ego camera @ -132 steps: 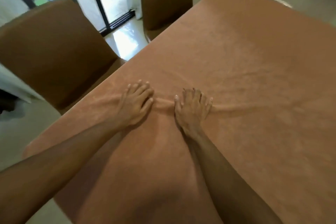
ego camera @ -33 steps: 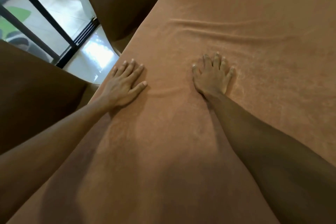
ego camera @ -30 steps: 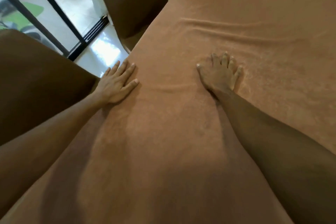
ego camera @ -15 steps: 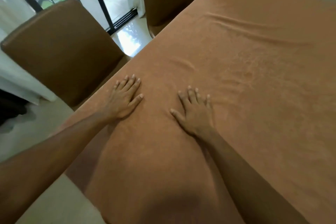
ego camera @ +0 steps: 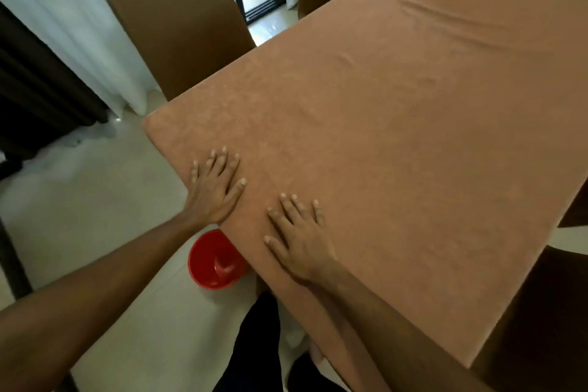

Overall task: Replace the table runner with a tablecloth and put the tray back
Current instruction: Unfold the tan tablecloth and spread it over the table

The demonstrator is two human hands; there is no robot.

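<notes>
A brown tablecloth point(ego camera: 397, 124) covers the whole table top and hangs over its edges. A few creases remain at the far right. My left hand point(ego camera: 214, 188) lies flat on the cloth at the near left edge, fingers spread, holding nothing. My right hand point(ego camera: 299, 239) lies flat beside it, a little nearer to me, fingers apart. No tray and no table runner are in view.
A red bowl point(ego camera: 216, 259) stands on the pale floor below the table's near edge. Two brown chairs point(ego camera: 178, 22) stand along the far left side, and a dark chair point(ego camera: 541, 312) is at the right. White curtains and a glass door are behind.
Both hands slid back along the cloth from the middle toward the near edge. The view pulled back, so the table's near corner and the red bowl now show.
</notes>
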